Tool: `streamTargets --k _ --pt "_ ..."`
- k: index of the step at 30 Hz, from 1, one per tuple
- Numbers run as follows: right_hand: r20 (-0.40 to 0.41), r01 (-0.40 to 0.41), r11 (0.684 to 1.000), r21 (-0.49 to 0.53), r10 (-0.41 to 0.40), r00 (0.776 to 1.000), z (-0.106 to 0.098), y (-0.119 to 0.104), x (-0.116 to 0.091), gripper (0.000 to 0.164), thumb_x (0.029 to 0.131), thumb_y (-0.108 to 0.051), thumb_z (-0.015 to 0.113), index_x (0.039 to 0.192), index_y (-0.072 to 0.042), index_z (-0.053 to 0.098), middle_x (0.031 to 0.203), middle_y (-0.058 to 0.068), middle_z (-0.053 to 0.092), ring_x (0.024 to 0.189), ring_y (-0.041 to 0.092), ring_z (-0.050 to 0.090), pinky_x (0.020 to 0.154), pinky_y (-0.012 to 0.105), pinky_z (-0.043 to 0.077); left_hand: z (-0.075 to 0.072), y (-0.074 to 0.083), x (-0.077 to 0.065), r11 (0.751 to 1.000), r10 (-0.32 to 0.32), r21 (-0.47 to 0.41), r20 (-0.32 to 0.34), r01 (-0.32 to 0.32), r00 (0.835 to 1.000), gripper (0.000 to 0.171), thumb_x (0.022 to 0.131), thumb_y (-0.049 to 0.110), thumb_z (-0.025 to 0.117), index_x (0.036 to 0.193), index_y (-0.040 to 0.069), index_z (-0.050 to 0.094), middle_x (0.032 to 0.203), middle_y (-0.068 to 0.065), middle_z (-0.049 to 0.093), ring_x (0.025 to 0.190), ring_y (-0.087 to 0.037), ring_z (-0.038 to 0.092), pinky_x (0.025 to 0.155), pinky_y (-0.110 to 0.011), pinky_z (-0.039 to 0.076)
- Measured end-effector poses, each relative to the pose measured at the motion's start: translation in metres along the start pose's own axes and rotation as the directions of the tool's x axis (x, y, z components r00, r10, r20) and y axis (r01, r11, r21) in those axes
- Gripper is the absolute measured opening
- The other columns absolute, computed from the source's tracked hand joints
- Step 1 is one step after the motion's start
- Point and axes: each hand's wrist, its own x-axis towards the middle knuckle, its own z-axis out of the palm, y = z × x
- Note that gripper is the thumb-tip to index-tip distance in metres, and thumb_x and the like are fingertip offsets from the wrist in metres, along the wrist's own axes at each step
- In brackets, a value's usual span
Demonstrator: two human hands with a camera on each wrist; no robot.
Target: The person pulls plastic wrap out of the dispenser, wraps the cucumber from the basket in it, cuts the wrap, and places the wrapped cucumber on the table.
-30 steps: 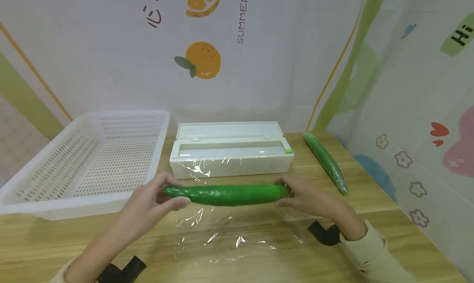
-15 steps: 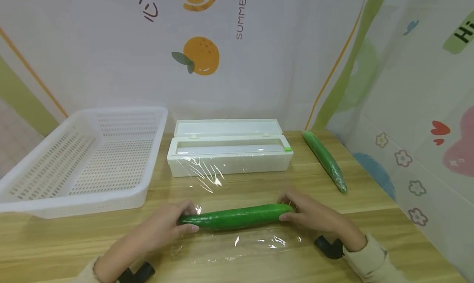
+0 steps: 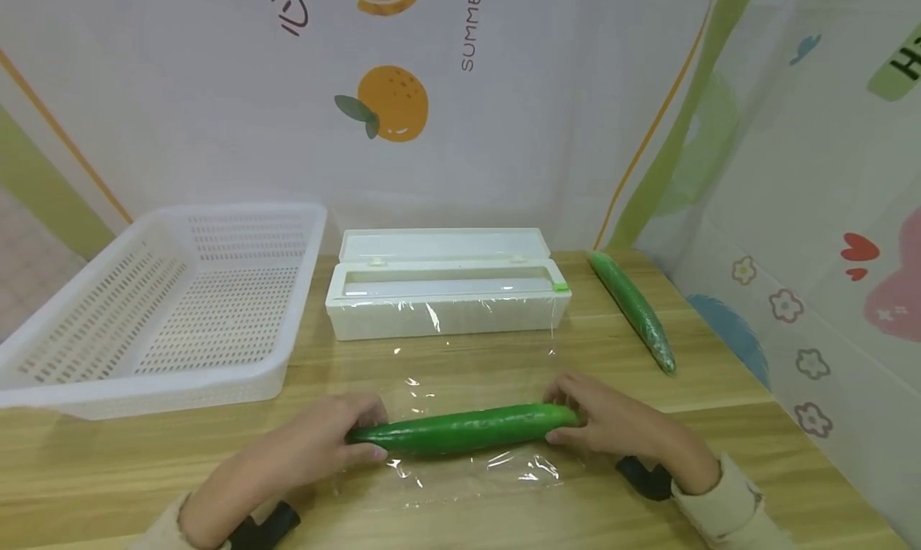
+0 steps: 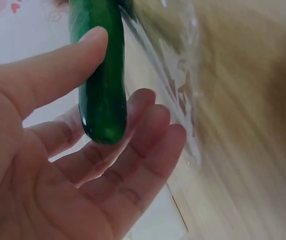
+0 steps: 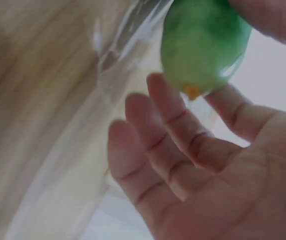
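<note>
A long green cucumber (image 3: 464,430) lies crosswise over a sheet of clear cling film (image 3: 432,482) on the table. My left hand (image 3: 324,442) grips its darker left end between thumb and fingers; the left wrist view shows the thumb (image 4: 90,45) pressed along the skin. At the paler right end, my right hand (image 3: 604,422) pinches with thumb and fingers. That tip, with its small orange nub, shows in the right wrist view. The film runs from a white cling film dispenser (image 3: 449,318) with its lid raised, behind the cucumber.
A second cucumber (image 3: 636,314), shiny as if wrapped in film, lies at the back right. To the left stands a white perforated basket (image 3: 295,326). A green slider (image 3: 560,287) sits at the dispenser's right end. A printed curtain (image 3: 496,158) hangs behind the table.
Both hands have lowered the cucumber from above the film, toward the front of the table, onto the sheet. Over the last half second it has barely moved.
</note>
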Motion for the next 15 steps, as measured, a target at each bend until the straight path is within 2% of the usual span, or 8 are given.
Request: streamTargets --k 2,5,8,10,12,15 --pt "-0.008 -0.009 0.998 -0.060 0.009 1.000 0.000 -0.007 -0.001 0.042 0.081 -0.038 0.070 0.111 -0.014 0.053 0.105 -0.004 0.052 0.095 0.011 0.050 0.081 0.031 0.048 0.000 0.003 0.000 1.000 0.007 0.023 -0.002 -0.007 1.000 0.021 0.078 0.033 0.072 0.088 0.020 0.058 0.075 0.014 0.055 0.068 0.000 0.048 0.060 -0.021 0.044" --pt "-0.060 0.086 0.978 -0.193 -0.099 0.993 0.004 -0.019 0.000 0.041 0.078 -0.032 0.074 0.109 -0.014 0.053 0.111 -0.002 0.051 0.102 0.015 0.048 0.085 0.036 0.048 0.001 0.005 0.001 0.998 0.032 0.049 -0.013 -0.031 0.999 0.021 0.079 0.032 0.071 0.090 0.020 0.058 0.076 0.014 0.054 0.070 0.000 0.048 0.061 -0.022 0.044" --pt "-0.107 0.222 0.909 -0.352 -0.275 0.956 0.012 -0.033 0.000 0.032 0.075 -0.033 0.076 0.095 -0.019 0.056 0.103 -0.005 0.049 0.094 0.010 0.044 0.079 0.028 0.045 0.001 0.006 0.001 0.998 0.035 0.054 -0.019 -0.034 0.999 0.021 0.080 0.031 0.071 0.093 0.020 0.059 0.078 0.013 0.055 0.072 0.000 0.048 0.062 -0.022 0.045" --pt "-0.090 0.292 0.857 -0.425 -0.361 0.928 0.018 -0.042 0.000 0.025 0.075 -0.036 0.075 0.087 -0.021 0.058 0.094 -0.009 0.046 0.086 0.007 0.039 0.073 0.023 0.040 0.001 0.007 0.001 0.998 0.034 0.054 -0.018 -0.033 0.999 0.022 0.080 0.030 0.070 0.096 0.019 0.059 0.079 0.013 0.055 0.073 0.000 0.049 0.063 -0.023 0.046" --pt "-0.053 0.328 0.819 -0.470 -0.398 0.916 0.025 -0.050 -0.001 0.019 0.076 -0.037 0.072 0.080 -0.024 0.060 0.086 -0.011 0.042 0.080 0.005 0.035 0.070 0.019 0.035 0.001 0.007 0.001 0.998 0.032 0.057 -0.016 -0.031 0.999 0.024 0.081 0.029 0.070 0.100 0.019 0.059 0.081 0.013 0.056 0.075 -0.001 0.050 0.066 -0.025 0.048" --pt "-0.012 0.358 0.780 -0.514 -0.424 0.906 0.032 -0.059 -0.001 0.013 0.080 -0.031 0.068 0.074 -0.023 0.060 0.080 -0.011 0.040 0.077 0.005 0.034 0.069 0.018 0.034 0.002 0.008 0.001 0.996 0.045 0.073 -0.016 -0.043 0.999 0.026 0.082 0.028 0.069 0.105 0.019 0.059 0.086 0.012 0.057 0.080 -0.004 0.053 0.071 -0.029 0.050"
